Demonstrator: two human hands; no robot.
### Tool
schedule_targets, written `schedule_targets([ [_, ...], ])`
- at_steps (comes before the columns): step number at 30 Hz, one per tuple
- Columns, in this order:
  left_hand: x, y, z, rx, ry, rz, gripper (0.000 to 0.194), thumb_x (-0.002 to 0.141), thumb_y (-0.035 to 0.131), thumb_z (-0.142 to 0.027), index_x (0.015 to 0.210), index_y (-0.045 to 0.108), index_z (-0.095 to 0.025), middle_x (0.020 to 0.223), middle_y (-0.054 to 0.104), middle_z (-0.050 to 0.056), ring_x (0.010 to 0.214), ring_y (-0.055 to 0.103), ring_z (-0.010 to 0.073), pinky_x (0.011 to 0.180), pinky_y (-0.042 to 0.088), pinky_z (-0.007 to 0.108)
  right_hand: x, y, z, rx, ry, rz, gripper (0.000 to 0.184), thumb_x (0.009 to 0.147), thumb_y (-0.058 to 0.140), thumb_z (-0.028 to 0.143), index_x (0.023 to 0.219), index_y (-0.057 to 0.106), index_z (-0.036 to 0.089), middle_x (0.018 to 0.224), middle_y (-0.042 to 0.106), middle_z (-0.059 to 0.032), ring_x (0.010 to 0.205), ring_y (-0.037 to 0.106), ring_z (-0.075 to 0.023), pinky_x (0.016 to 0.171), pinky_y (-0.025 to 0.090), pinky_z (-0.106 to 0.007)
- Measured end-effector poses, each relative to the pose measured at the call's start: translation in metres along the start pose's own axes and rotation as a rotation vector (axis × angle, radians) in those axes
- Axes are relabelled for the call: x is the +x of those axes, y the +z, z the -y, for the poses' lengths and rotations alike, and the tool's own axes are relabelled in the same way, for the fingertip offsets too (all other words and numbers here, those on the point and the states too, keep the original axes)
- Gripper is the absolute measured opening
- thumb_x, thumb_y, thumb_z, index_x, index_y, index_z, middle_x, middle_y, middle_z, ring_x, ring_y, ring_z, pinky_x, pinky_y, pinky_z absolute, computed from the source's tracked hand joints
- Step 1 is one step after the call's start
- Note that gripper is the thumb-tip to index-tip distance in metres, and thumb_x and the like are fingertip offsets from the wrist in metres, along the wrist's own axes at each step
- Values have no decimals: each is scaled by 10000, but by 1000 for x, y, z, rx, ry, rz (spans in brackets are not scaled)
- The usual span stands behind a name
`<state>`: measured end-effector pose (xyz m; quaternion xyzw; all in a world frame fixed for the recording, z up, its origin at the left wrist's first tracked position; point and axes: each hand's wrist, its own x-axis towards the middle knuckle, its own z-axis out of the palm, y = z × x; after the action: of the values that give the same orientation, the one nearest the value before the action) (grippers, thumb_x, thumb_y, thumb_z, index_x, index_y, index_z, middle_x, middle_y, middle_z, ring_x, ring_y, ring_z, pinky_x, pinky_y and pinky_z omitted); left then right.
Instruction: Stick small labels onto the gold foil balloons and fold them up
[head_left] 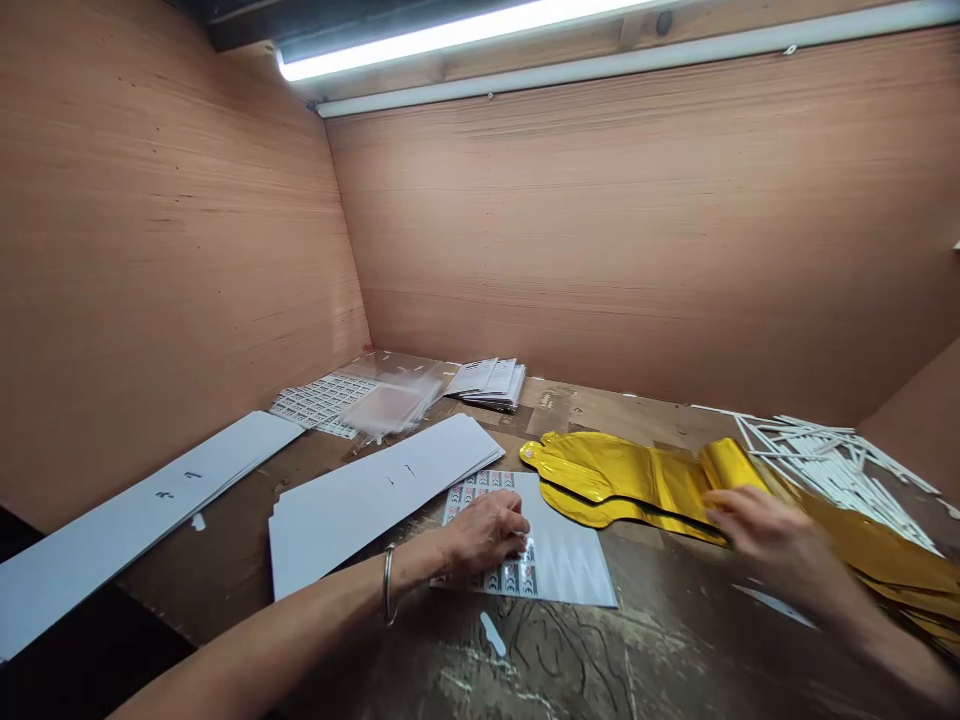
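Observation:
My left hand [486,530], a bangle at its wrist, rests over a sheet of small printed stickers [517,578]. Its fingers are curled together, and whatever they pinch is hidden. The bare right part of the sheet is whitish and shiny. My right hand [761,525], smeared by motion, has its fingers closed at the folded end of a flat gold foil balloon [630,475]. The balloon's rounded end, with a small tab, lies over the sheet's upper edge. More gold foil balloons [892,560] are piled beneath and beside my right forearm.
White card strips [382,490] lie left of my left hand, with another stack [165,505] farther left. Behind are clear plastic bags [394,400], a second sticker sheet [322,400] and stacked printed packets [491,382]. White sticks [840,470] are heaped right. Wooden walls [637,240] enclose the table.

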<state>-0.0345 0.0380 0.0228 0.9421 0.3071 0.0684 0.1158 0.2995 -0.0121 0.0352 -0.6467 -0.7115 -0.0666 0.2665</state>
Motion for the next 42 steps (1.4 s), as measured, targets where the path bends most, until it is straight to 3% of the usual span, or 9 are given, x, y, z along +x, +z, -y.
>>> schedule_targets([
  [2,8,7,-4,-57,-51,14,158,740,522,-239,606,516,-158,751,486,0,705,454,105,618,328,199,6,31,43,174,-139,272,224,817,406,302,835,600,192,841,570,-69,720,546,-147,650,421,-256],
  [3,12,9,-5,-82,-72,16,130,714,556,-245,619,527,-160,745,481,-5,698,451,105,606,324,198,6,43,65,226,-178,342,233,824,382,283,850,596,194,830,561,-57,723,538,-142,652,414,-251],
  [6,18,14,-5,-160,-112,4,80,671,607,-234,661,561,-169,723,478,-14,700,446,106,594,319,193,3,69,114,249,-256,424,239,829,360,232,775,587,177,768,531,-40,694,505,-129,630,389,-236],
  [8,17,18,-5,-213,-107,-22,40,687,593,-199,667,572,-171,716,489,-16,721,445,105,626,325,190,0,79,128,179,-287,416,248,832,351,209,718,568,170,743,516,-41,691,484,-136,617,374,-240],
  [16,12,27,-1,-307,-82,-110,78,685,579,-123,616,547,-142,683,518,-12,735,452,107,727,327,216,-11,97,121,116,-330,303,208,852,343,222,915,540,194,791,521,-43,758,463,-160,674,357,-267],
  [22,7,25,2,-341,-44,-158,52,716,540,-122,699,569,-162,783,510,0,799,445,113,751,328,216,-16,98,124,55,-340,273,188,820,385,161,918,543,191,792,525,-43,732,457,-162,648,343,-265],
  [31,15,21,-1,-257,-59,-28,101,705,485,-84,636,515,-151,740,509,-6,753,442,102,730,331,205,-18,99,123,45,-359,235,185,806,394,149,909,538,205,796,517,-42,718,440,-154,626,323,-255],
  [36,15,18,-1,-273,-115,-56,67,697,491,-103,697,532,-156,746,503,-5,757,449,104,706,342,196,-18,98,124,21,-370,229,202,805,403,165,939,543,221,770,509,-38,697,432,-150,606,315,-253],
  [42,24,18,-4,-92,-94,18,104,697,458,-136,595,457,-154,708,495,6,711,447,119,639,336,212,-18,92,125,54,-375,258,218,802,401,149,944,545,230,755,497,-32,704,427,-150,612,314,-250],
])
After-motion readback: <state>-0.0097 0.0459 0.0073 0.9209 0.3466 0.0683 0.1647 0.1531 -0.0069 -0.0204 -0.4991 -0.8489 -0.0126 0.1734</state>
